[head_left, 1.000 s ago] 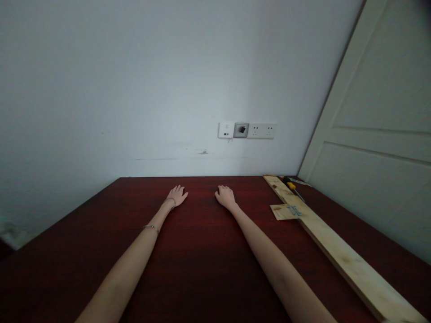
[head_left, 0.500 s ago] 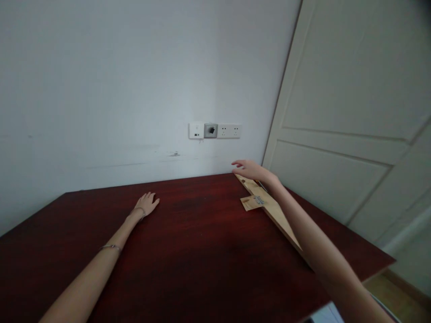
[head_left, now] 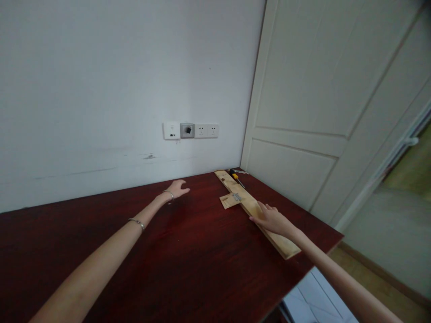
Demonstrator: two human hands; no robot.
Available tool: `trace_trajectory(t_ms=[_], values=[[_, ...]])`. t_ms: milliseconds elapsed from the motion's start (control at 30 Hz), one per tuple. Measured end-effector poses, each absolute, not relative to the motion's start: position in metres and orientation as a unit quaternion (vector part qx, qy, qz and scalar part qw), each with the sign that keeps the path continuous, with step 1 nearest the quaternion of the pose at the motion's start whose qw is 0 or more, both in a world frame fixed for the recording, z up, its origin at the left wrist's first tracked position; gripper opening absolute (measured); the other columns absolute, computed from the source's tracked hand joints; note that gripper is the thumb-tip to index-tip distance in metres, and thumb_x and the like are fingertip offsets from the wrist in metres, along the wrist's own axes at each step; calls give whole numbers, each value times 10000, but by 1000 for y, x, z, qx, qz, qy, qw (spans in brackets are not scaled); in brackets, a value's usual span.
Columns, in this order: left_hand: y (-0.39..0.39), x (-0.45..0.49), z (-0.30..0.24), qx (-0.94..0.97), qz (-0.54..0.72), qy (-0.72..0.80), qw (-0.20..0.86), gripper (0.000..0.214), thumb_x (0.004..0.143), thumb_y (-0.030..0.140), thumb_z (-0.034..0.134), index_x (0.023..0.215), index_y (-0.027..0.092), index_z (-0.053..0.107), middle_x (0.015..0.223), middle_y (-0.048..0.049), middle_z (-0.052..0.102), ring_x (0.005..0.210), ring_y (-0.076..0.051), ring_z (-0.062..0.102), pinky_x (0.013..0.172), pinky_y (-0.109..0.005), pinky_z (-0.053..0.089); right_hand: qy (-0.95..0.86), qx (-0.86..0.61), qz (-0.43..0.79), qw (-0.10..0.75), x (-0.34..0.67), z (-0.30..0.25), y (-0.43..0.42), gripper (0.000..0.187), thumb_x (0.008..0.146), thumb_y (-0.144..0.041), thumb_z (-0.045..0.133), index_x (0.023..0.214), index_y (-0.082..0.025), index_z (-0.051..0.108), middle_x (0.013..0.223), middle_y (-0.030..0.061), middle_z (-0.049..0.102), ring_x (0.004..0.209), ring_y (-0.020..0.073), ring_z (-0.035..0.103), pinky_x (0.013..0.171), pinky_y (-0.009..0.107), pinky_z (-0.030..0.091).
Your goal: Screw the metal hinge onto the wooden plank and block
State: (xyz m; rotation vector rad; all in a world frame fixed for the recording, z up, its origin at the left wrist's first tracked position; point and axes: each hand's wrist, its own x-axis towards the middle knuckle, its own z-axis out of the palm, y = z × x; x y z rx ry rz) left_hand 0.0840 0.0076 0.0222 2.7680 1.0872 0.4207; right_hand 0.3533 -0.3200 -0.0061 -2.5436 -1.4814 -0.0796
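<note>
My right hand (head_left: 272, 220) lies across the long pale wooden board (head_left: 247, 197) near its closer end, thumb at the left edge and fingers over the top toward the right edge. A metal hinge (head_left: 237, 197) joins the board to a small wooden piece (head_left: 227, 201) that sticks out to the left. My left hand (head_left: 177, 188) is at the far part of the table, left of the board, holding nothing, with thumb and fingers apart. Beyond the board's right edge lies a screwdriver (head_left: 236, 177) with a yellow and black handle.
The dark red table (head_left: 161, 264) meets a white wall carrying a row of sockets (head_left: 206, 131). A thin metallic item (head_left: 240, 171) rests in the far right corner. A white panelled door (head_left: 296, 148) stands to the right. White sheets or boxes (head_left: 313, 298) show below the table's near right edge.
The view has turned right. My right hand has come back from the board's far end onto its nearer part, uncovering the screwdriver. My left hand has moved right and farther forward.
</note>
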Motion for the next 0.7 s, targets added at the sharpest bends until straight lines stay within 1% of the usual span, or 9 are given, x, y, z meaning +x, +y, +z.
trace_trajectory(t_ms=[67, 133, 200, 267, 367, 467, 567, 700], values=[[-18, 123, 13, 941, 135, 300, 75, 586, 801, 448, 563, 1267, 94, 522, 1377, -142, 491, 1296, -258, 427, 1081, -329, 330, -506, -858, -21, 85, 351, -12, -323, 788, 799, -605, 515, 1392, -99, 396, 1273, 233, 554, 1173, 358, 519, 905, 402, 396], [-43, 155, 3, 958, 124, 246, 83, 625, 774, 473, 612, 1272, 108, 518, 1401, -137, 466, 1337, -264, 367, 1094, -335, 311, -509, -857, -17, 75, 351, -12, -325, 748, 812, -570, 505, 1374, -86, 408, 1250, 229, 566, 1167, 361, 512, 892, 395, 396], [-63, 179, -4, 967, 113, 209, 89, 679, 749, 508, 641, 1277, 103, 508, 1398, -149, 464, 1331, -279, 369, 1086, -346, 319, -508, -858, -19, 69, 351, -9, -325, 714, 817, -549, 498, 1358, -90, 422, 1215, 217, 584, 1140, 360, 520, 877, 392, 398], [-79, 195, -7, 973, 105, 185, 90, 723, 716, 545, 664, 1261, 96, 515, 1369, -157, 486, 1306, -296, 388, 1065, -354, 339, -504, -861, -23, 63, 351, -6, -324, 723, 806, -560, 500, 1351, -90, 430, 1185, 214, 592, 1108, 369, 532, 867, 402, 399], [-94, 210, -9, 980, 95, 151, 82, 712, 686, 582, 674, 1196, 101, 547, 1246, -153, 563, 1191, -319, 466, 981, -376, 400, -495, -867, -27, 58, 353, -1, -320, 760, 777, -596, 514, 1350, -105, 430, 1162, 219, 584, 1084, 384, 541, 847, 421, 401], [-101, 218, -11, 982, 83, 153, 69, 705, 666, 607, 676, 1148, 105, 560, 1164, -155, 583, 1098, -325, 491, 896, -380, 433, -493, -868, -24, 59, 355, 1, -314, 766, 758, -606, 527, 1354, -135, 427, 1150, 212, 575, 1067, 385, 555, 808, 418, 417], [-102, 222, -15, 982, 90, 158, 50, 713, 682, 630, 650, 1156, 106, 552, 1151, -157, 575, 1066, -322, 488, 882, -383, 421, -494, -867, -23, 64, 357, 2, -311, 775, 749, -598, 530, 1374, -156, 403, 1153, 206, 563, 1070, 387, 557, 778, 417, 428], [-100, 223, -19, 980, 105, 166, 43, 674, 730, 608, 621, 1154, 87, 560, 1121, -166, 580, 1042, -325, 494, 867, -385, 413, -494, -865, -32, 81, 359, -1, -311, 800, 734, -571, 549, 1392, -154, 368, 1157, 196, 547, 1086, 368, 548, 795, 408, 426]])
